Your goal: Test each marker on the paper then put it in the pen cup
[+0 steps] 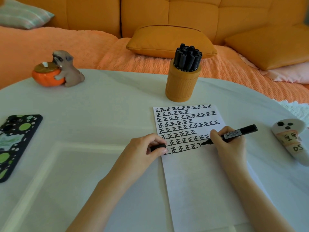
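Observation:
A white sheet of paper (197, 173) lies on the table, its upper half filled with rows of black written marks. My right hand (229, 144) grips a black marker (234, 133) with its tip touching the paper at the end of the lowest row. My left hand (147, 148) rests on the paper's left edge and pinches the marker's black cap (158, 147). Behind the paper stands an orange pen cup (183, 84) holding several black markers (188, 57).
The table wears a white cloth (100, 114). A phone in a green-spotted case (15, 144) lies at the left edge. A dog-and-pumpkin figurine (58, 71) stands at the back left, a white labelled object (291, 139) at the right. An orange sofa (167, 22) runs behind.

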The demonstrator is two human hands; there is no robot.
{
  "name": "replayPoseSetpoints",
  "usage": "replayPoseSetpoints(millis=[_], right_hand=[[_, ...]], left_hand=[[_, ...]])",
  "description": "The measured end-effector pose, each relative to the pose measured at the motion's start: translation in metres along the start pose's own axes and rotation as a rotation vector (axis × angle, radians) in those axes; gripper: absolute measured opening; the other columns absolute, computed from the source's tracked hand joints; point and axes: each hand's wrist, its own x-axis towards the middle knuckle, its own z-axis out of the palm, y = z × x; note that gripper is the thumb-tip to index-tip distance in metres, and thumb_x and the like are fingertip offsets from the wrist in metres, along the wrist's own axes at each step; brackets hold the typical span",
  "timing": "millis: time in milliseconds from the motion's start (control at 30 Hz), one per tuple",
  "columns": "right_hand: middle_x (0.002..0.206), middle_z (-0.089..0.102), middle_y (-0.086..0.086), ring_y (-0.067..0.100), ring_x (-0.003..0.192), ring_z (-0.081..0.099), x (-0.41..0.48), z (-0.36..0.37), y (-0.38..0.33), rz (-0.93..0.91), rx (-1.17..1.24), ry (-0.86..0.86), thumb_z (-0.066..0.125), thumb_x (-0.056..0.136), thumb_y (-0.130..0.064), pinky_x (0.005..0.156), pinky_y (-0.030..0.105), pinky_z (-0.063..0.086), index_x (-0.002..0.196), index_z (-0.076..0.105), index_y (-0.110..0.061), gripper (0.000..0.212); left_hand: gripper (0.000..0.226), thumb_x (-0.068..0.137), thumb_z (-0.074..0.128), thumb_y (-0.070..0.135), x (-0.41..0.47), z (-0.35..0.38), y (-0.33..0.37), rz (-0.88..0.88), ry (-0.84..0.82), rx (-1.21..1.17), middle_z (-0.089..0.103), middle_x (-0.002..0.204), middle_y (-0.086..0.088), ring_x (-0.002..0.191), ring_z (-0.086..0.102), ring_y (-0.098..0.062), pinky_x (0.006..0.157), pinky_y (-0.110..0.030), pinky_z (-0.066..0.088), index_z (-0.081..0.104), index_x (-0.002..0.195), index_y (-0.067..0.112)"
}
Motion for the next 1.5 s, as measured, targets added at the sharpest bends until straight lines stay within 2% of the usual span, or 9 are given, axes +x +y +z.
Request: replayPoseSetpoints(millis=[167, 333, 600, 833, 1067, 1233, 1367, 1500], right_hand=[[0.036, 0.032, -0.013, 0.008, 0.041, 0.023, 0.0004, 0.0009, 0.0011, -0.017, -0.034, -0.007, 0.06, 0.084, -0.011, 0.038, 0.016, 0.016, 0.064, 0.042, -0.008, 0.028], [0.036, 0.033, -0.013, 0.008, 0.042, 0.023, 0.001, 0.0011, 0.0017, -0.022, -0.039, 0.009, 0.059, 0.084, -0.01, 0.039, 0.017, 0.016, 0.07, 0.043, 0.006, 0.027], [0.034, 0.037, -0.016, 0.008, 0.04, 0.024, -0.0019, 0.0013, -0.0021, -0.014, -0.01, -0.006, 0.061, 0.086, -0.012, 0.038, 0.015, 0.017, 0.067, 0.043, -0.007, 0.026], [0.035, 0.04, -0.016, 0.007, 0.039, 0.026, -0.0023, 0.0019, -0.0016, -0.017, -0.027, -0.025, 0.063, 0.088, -0.017, 0.037, 0.015, 0.018, 0.069, 0.047, -0.005, 0.027], [0.034, 0.04, -0.016, 0.008, 0.04, 0.025, -0.0024, 0.0015, -0.0023, -0.026, -0.041, -0.032, 0.06, 0.086, -0.011, 0.037, 0.015, 0.017, 0.07, 0.046, 0.0, 0.025], [0.035, 0.038, -0.014, 0.008, 0.039, 0.023, -0.001, 0.0018, -0.0015, -0.019, -0.05, -0.029, 0.059, 0.084, -0.008, 0.037, 0.015, 0.015, 0.066, 0.043, 0.0, 0.025], [0.037, 0.042, -0.013, 0.008, 0.039, 0.023, -0.0004, 0.0021, -0.0007, -0.017, -0.041, -0.02, 0.059, 0.082, -0.007, 0.036, 0.014, 0.015, 0.064, 0.041, -0.006, 0.025], [0.035, 0.038, -0.014, 0.009, 0.041, 0.023, -0.0013, 0.0016, -0.0013, -0.032, -0.046, -0.028, 0.059, 0.082, -0.006, 0.037, 0.015, 0.015, 0.067, 0.043, 0.002, 0.023]], left_hand=[[0.016, 0.083, 0.069, 0.028, -0.0001, 0.0003, -0.0002, -0.002, 0.002, -0.006, 0.069, 0.087, 0.024, 0.086, 0.066, -0.017, 0.086, -0.037, 0.052, 0.064, 0.085, 0.043], [0.015, 0.084, 0.069, 0.028, -0.0008, -0.0001, 0.0002, -0.006, -0.005, -0.009, 0.07, 0.088, 0.021, 0.086, 0.065, -0.017, 0.086, -0.036, 0.052, 0.064, 0.086, 0.041], [0.013, 0.084, 0.069, 0.028, -0.0004, 0.0001, 0.0001, -0.013, -0.002, -0.002, 0.069, 0.086, 0.024, 0.085, 0.065, -0.022, 0.084, -0.039, 0.052, 0.065, 0.086, 0.041], [0.013, 0.083, 0.069, 0.028, -0.0001, 0.0, 0.001, -0.012, -0.001, 0.002, 0.069, 0.087, 0.022, 0.086, 0.065, -0.02, 0.085, -0.038, 0.052, 0.065, 0.087, 0.04], [0.015, 0.083, 0.069, 0.028, 0.0002, -0.0001, 0.0007, -0.018, -0.002, 0.0, 0.069, 0.087, 0.023, 0.087, 0.065, -0.02, 0.086, -0.039, 0.052, 0.064, 0.085, 0.042], [0.015, 0.084, 0.069, 0.028, -0.0003, -0.0006, 0.0021, -0.025, -0.01, -0.012, 0.07, 0.087, 0.022, 0.087, 0.065, -0.023, 0.085, -0.038, 0.051, 0.065, 0.086, 0.042], [0.016, 0.083, 0.069, 0.028, -0.0001, -0.0006, 0.0026, -0.027, -0.009, -0.014, 0.07, 0.087, 0.022, 0.088, 0.064, -0.023, 0.086, -0.038, 0.051, 0.064, 0.084, 0.043], [0.016, 0.083, 0.069, 0.027, -0.0004, -0.0008, 0.0028, -0.025, -0.014, -0.013, 0.069, 0.088, 0.022, 0.088, 0.065, -0.022, 0.086, -0.038, 0.051, 0.064, 0.085, 0.042]])
